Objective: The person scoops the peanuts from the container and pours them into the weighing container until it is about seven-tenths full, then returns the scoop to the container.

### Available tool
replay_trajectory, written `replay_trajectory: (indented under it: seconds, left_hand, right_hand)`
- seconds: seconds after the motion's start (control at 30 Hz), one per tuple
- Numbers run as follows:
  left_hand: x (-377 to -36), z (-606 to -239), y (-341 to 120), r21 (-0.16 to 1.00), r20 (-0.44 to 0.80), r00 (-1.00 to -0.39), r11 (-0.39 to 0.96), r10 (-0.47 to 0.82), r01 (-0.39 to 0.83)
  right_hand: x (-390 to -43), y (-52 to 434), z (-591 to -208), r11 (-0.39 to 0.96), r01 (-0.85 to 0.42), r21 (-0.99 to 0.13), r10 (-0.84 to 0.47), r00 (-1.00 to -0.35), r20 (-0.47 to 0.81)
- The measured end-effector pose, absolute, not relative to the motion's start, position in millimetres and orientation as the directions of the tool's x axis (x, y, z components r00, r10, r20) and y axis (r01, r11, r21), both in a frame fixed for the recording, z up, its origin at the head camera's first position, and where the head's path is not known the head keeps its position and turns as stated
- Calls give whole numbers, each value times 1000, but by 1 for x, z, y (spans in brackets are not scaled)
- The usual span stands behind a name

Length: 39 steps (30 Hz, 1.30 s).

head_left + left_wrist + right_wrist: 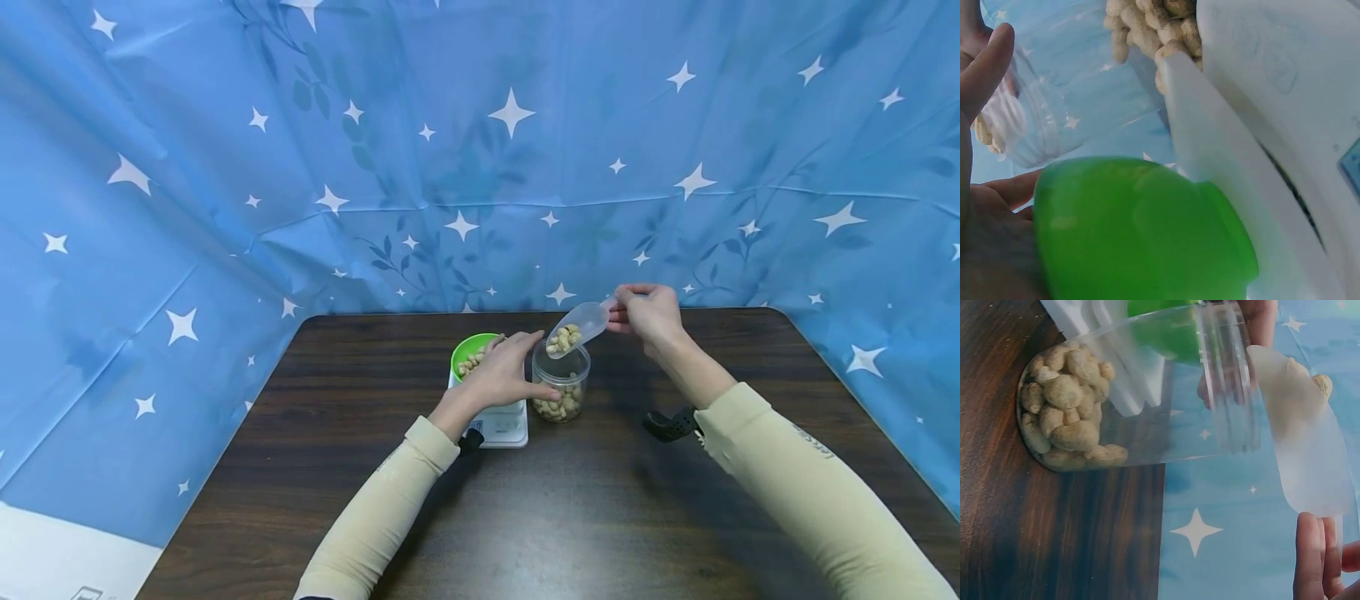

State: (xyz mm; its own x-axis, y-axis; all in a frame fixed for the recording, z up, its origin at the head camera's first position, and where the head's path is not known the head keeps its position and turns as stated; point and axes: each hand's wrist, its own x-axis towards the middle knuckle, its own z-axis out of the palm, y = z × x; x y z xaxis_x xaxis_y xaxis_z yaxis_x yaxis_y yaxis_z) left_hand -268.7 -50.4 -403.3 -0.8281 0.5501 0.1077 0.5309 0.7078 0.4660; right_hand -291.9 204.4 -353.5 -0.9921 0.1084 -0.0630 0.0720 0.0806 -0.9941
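Note:
My right hand point(651, 317) pinches the handle of a translucent plastic scoop point(592, 319), which is tilted over the mouth of a clear jar point(1154, 394). Several peanuts in their shells point(564, 337) lie in the scoop's lower end. More peanuts point(1069, 406) fill the bottom of the upright jar. My left hand point(504, 373) is spread beside the jar, its thumb in front and its fingers toward the rim. Behind that hand, a green bowl point(1135, 231) holding peanuts sits on a white kitchen scale point(504, 429). The hand hides part of both bowl and scale.
The dark wooden table point(570, 517) reaches back to a blue curtain point(480, 167) with white stars. A dark strap point(667, 425) hangs below the right wrist, close over the table.

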Motion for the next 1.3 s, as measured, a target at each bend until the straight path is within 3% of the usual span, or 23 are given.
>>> replay_trajectory:
  seconds: [0.57,1.3]
  left_hand:
    - [-267,-395,-99,542,129,-878,709,461,452]
    - [-264,-402,-136,550,-52,-930,788,365,278]
  right_hand:
    - [-299,186,-345,-64,-1,-998,121,-993,-7]
    - [-308,132,-357,25,-31,-999,156,-987,34]
